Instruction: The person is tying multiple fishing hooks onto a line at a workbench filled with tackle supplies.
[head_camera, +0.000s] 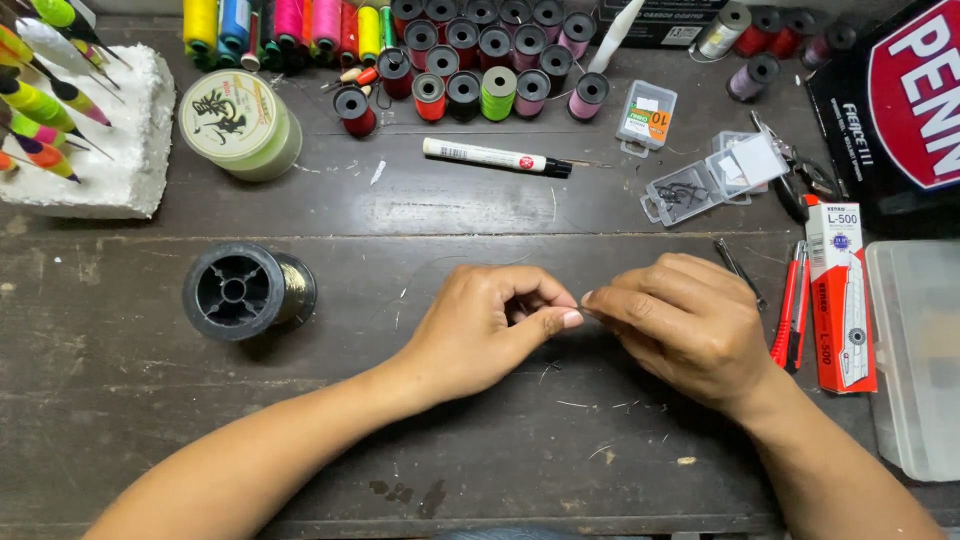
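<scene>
We see both hands meeting at table centre over the dark wooden table (120, 380). Left hand (480, 335) is curled, thumb and forefinger pressed together in a pinch; right hand (690, 325) is also closed to a pinch, fingertips almost touching the left thumb. Between them sits something very small, too fine to identify; a thin line (440, 265) arcs faintly across the wood above the left hand, so we judge they are pinching fishing line, maybe with a hook, but we cannot tell.

Around them: 1 black spool (245, 290) of line well left of the left hand, a pale green spool (240, 122) beyond it, an open clear hook box (700, 185) up right, a white marker (495, 157), rows of coloured thread bobbins (480, 60) at the far edge, floats stuck in a white foam block (110, 150), and a red cutter (795, 305) beside its red-and-white package (840, 295) just right of the right hand.

Step in hand, our judgement: a fine knotting or threading stage, mid-way. Any next move calls for steady tension on both pinches and tiny fingertip motions.
</scene>
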